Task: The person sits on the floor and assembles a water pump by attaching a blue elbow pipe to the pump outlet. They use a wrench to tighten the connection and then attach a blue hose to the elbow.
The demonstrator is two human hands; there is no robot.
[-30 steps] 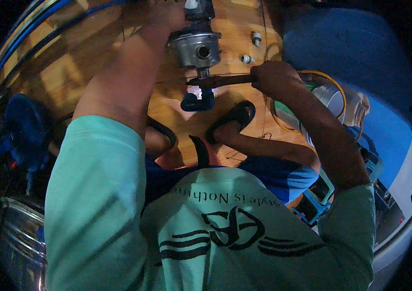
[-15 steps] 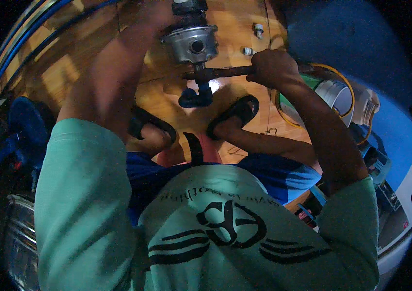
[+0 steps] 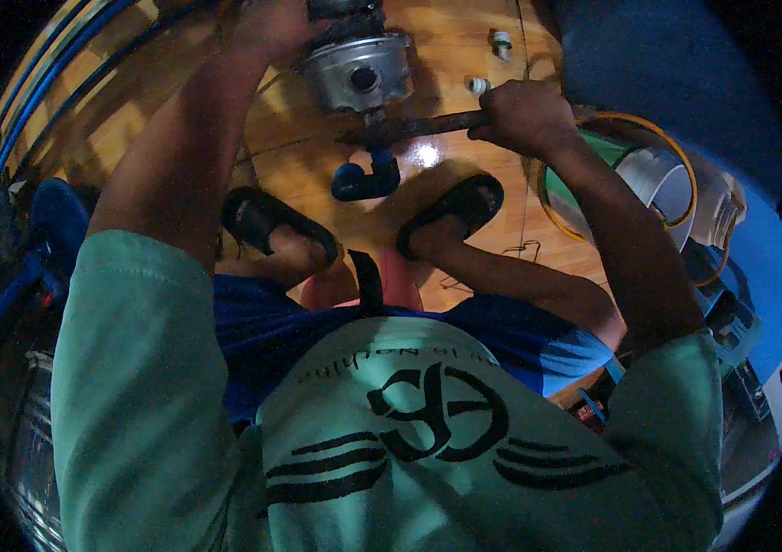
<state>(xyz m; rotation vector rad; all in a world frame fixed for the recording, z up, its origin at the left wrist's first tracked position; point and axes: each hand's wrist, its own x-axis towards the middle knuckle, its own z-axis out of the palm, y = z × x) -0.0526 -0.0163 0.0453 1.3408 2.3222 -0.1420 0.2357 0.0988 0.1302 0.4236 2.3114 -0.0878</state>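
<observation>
We see a silver metal housing with a round dark port in its side, near the upper edge of the view, over the wood-patterned floor; whether it rests there or is held up, we cannot tell. A black section joins its far end and runs out of view. From its near end comes a short metal neck, and below that sits a bent blue pipe fitting.

A dark long-handled wrench crosses at the neck, and the right hand is closed around its handle. The left hand is beside the black section, dim and partly cut off — we cannot tell whether its fingers grip.

Just beyond the right hand we find two small white fittings on the floor. Nearer us are two dark sandals on the person's feet, set apart on either side of the blue fitting. Farther right, a green-and-white bucket lies tipped over — a yellow hose loops around it — next to a blue surface.
</observation>
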